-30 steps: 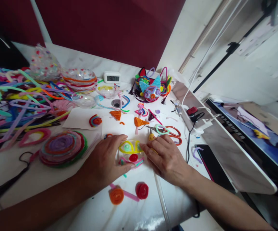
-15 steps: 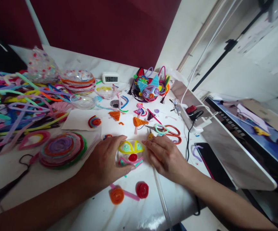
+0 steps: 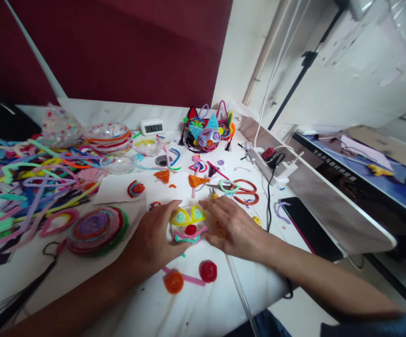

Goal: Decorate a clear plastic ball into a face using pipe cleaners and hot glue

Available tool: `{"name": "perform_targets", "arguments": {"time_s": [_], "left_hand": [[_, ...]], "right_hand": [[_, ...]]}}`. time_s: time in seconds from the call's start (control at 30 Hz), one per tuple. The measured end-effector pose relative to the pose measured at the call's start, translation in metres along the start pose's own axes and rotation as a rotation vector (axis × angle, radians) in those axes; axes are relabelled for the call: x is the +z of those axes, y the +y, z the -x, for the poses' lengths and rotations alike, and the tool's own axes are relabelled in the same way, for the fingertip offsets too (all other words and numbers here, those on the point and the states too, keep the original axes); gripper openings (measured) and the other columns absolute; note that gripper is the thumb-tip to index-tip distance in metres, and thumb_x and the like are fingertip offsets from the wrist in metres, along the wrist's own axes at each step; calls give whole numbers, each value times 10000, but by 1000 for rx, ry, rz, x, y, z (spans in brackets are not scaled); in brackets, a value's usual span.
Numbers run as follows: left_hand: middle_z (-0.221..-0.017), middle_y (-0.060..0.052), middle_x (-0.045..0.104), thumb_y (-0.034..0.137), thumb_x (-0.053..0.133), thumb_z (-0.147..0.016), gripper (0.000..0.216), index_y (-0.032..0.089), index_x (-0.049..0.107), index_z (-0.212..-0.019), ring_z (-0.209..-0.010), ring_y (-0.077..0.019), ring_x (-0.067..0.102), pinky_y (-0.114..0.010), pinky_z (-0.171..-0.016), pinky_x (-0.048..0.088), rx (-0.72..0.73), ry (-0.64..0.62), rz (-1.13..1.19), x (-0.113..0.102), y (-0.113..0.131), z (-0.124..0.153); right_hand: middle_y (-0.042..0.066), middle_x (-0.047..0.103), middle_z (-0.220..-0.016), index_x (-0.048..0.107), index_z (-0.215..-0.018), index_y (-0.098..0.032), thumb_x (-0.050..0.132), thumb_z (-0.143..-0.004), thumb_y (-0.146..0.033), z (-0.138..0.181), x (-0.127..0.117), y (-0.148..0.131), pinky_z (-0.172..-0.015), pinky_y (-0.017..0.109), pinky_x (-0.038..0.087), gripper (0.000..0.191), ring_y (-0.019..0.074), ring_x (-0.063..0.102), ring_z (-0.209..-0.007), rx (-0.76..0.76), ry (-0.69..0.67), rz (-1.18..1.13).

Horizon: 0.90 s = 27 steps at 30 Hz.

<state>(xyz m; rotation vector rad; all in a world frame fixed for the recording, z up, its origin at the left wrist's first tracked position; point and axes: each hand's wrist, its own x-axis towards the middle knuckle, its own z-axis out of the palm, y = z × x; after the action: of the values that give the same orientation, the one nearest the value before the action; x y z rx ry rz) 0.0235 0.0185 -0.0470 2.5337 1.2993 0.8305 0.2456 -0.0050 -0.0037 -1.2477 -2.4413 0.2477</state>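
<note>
Between my two hands lies a small clear plastic dome (image 3: 179, 231) bearing a pipe-cleaner face. It has yellow eye outlines, pale green eyes, a red nose (image 3: 190, 230) and a pink-and-green mouth (image 3: 188, 238). My left hand (image 3: 153, 234) curls round its left edge, thumb low and fingers at the top. From the right, my right hand (image 3: 232, 227) grips the other edge, thumb near the mouth. Partly hidden under my right hand is a yellow tool with a pointed tip; a long clear rod (image 3: 238, 288) sticks out toward me. Orange (image 3: 173, 282) and red (image 3: 208, 271) coils lie in front.
Scissors (image 3: 247, 192) and orange triangles (image 3: 197, 181) lie beyond my hands. A coiled multicoloured disc (image 3: 97, 230) and heaped pipe cleaners (image 3: 30, 182) fill the left. Decorated masks (image 3: 208, 133) and a clock (image 3: 151, 127) stand behind. A phone (image 3: 308, 229) and power strip (image 3: 273, 171) are on the right.
My right thumb has come down to the dome's lower right edge, beside the mouth. The pink mouth strip now lies curved along the dome. My view has shifted slightly.
</note>
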Motion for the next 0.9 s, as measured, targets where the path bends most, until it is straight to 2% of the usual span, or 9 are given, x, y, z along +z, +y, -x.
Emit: {"name": "perform_targets", "arguments": {"time_s": [0.1,0.2,0.33,0.5,0.67,0.9], "left_hand": [[-1135,-133,641,284,742,-641,763,181,368,-1298,-1008,-297,634,-426,-844,518,1,-1,4,-2,1,0],[-1173,-129,626,272,727,-655,786,203,331,-1330,-1056,-305,614,-442,-882,497,4,-15,-6,-4,2,1],[-1221,-136,601,274,716,-685,797,214,295,-1359,-1108,-318,589,-461,-923,473,18,-35,-26,-5,1,2],[-1205,-136,607,268,722,-688,791,197,304,-1356,-1104,-316,591,-455,-928,471,26,-29,-25,-4,1,3],[-1168,-139,632,263,738,-651,793,174,336,-1328,-1057,-313,617,-444,-891,494,-16,-33,-7,-3,2,0],[-1129,-131,659,250,737,-618,792,172,357,-1308,-1016,-307,642,-436,-867,510,-26,-20,14,-2,2,-3]], "right_hand": [[174,625,-1082,552,-1242,-60,570,-888,-333,6,-2,-3,-867,453,484,448,284,525,-993,-73,107,88],[167,628,-1047,607,-1176,-76,508,-916,-266,12,-8,-9,-795,442,471,336,275,513,-940,-130,187,187],[165,624,-1022,616,-1179,-69,486,-877,-161,17,-12,-15,-736,434,440,341,281,488,-919,-150,160,281],[158,639,-1002,605,-1204,-62,443,-904,-138,17,-7,-17,-708,431,406,349,272,466,-879,-176,170,372],[152,640,-1042,592,-1224,-70,445,-929,-158,16,-2,-15,-705,420,393,341,263,468,-884,-175,125,354],[164,609,-1084,564,-1269,-87,451,-895,-158,12,1,-10,-761,449,400,398,288,459,-957,-128,83,278]]}}
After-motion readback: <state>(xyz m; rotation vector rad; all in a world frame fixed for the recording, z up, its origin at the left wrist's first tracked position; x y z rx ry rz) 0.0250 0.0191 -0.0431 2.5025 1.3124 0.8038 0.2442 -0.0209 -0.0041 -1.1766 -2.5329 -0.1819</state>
